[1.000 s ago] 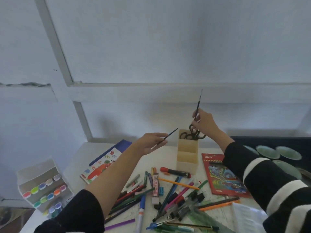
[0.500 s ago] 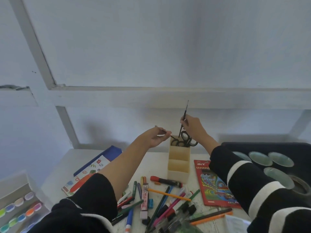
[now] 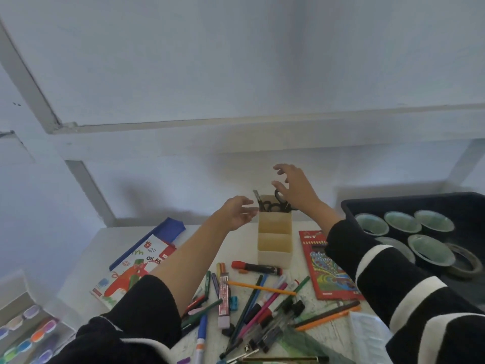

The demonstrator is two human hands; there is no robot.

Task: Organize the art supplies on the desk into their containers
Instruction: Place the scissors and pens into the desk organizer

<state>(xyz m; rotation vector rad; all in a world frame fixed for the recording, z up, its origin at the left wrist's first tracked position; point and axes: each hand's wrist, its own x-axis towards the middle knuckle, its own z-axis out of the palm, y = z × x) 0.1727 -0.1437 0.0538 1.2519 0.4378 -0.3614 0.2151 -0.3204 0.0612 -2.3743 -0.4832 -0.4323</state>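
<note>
My right sleeve [image 3: 393,298] covers the three-o'clock edge of the coloured-pencil box [image 3: 322,269] and part of the white palette [image 3: 367,334] at five o'clock. My left forearm [image 3: 189,258] cuts the oil pastel box [image 3: 136,269] lettering off after "OIL PA". The scissors [image 3: 273,207] show only handles — the blades are sunk in the holder [image 3: 274,224]. The marker rack [image 3: 23,334] at eight o'clock and the black tray [image 3: 420,203] at three o'clock run out of view; my left fingertips [image 3: 250,213] are smeared.

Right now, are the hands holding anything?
No, the left hand and right hand are both open and empty by the beige holder.
</note>
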